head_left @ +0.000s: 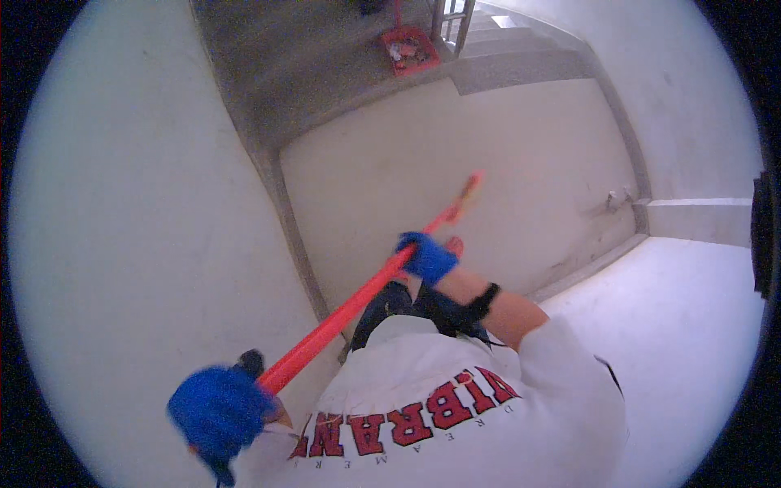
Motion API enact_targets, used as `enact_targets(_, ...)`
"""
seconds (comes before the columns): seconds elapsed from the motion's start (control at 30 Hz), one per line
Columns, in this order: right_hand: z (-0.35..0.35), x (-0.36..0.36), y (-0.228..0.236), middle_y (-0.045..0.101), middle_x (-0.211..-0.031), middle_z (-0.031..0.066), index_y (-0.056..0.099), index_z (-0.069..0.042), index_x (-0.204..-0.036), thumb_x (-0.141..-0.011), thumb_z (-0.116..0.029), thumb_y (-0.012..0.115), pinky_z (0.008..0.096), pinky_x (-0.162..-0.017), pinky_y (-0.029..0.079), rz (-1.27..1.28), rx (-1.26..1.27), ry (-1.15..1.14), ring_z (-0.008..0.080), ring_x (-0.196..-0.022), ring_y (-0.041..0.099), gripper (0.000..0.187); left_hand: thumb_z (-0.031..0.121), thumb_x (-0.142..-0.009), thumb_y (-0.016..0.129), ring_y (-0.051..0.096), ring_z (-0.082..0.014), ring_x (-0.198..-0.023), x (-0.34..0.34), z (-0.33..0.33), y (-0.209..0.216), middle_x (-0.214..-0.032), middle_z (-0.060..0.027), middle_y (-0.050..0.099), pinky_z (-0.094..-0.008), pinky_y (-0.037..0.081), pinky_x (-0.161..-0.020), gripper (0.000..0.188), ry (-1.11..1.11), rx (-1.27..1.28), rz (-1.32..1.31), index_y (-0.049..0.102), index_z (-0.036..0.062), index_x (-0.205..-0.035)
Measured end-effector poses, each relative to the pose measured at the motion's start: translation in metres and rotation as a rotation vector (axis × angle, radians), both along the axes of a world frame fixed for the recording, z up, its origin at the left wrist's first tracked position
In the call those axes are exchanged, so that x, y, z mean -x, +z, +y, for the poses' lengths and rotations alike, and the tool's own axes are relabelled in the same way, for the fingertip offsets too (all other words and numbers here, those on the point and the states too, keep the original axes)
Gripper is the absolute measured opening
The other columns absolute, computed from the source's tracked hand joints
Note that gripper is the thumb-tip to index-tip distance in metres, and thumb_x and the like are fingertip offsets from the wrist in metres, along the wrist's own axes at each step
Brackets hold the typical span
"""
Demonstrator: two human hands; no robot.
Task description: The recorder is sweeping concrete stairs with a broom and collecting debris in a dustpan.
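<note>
A long red broom handle [333, 327] runs slantwise across my front, from lower left toward the middle of the landing. My left hand [218, 413], in a blue glove, grips it near its top end, where a dark tip pokes out. Lower on the shaft, my right hand [429, 259], gloved in blue too, is wrapped round it. Beyond that hand the broom's narrow head [468, 195], reddish and yellowish and somewhat blurred, hangs over or touches the floor; I cannot tell which.
The pale landing floor [382, 163] has a grey border. A red dustpan [396, 64] with rubbish in it stands on the stairs [277, 73] at the far side, near a metal railing [455, 24]. Small whitish litter [614, 200] lies near the right corner. White walls [122, 203] close both sides.
</note>
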State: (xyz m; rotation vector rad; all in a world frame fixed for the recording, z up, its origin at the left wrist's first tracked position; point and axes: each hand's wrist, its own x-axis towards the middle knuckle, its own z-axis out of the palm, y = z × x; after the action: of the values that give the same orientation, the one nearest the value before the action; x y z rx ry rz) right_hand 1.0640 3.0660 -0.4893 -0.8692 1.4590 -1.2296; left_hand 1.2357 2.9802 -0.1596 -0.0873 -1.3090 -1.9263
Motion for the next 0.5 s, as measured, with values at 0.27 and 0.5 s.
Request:
enact_targets(0.27, -0.057, -0.14, -0.121, 0.053, -0.061, 0.007, 0.051, -0.007, -0.064, -0.05, -0.001, 0.06, 0.0272, -0.051, 0.041, -0.177, 0.154, 0.47, 0.0171, -0.056, 0.05, 0.017, 0.025, -0.069, 0.05, 0.047, -0.0171, -0.049, 0.001, 0.064, -0.068, -0.055, -0.0034, 0.047, -0.0295, 0.039, -0.049, 0.022, 0.256, 0.269, -0.473, 0.045, 0.009, -0.054)
enact_targets(0.5, 0.021, 0.008, -0.181, 0.055, -0.072, 0.0092, 0.053, -0.006, -0.071, -0.053, -0.005, 0.06, 0.0281, -0.06, 0.042, 0.204, 0.208, 0.463, 0.019, -0.065, 0.053, 0.019, 0.025, -0.071, 0.048, 0.05, -0.0201, -0.059, -0.021, 0.069, -0.131, -0.064, -0.0059, 0.051, -0.0295, 0.04, -0.056, 0.021, -0.005, 0.553, -1.039, 0.049, 0.0067, -0.062)
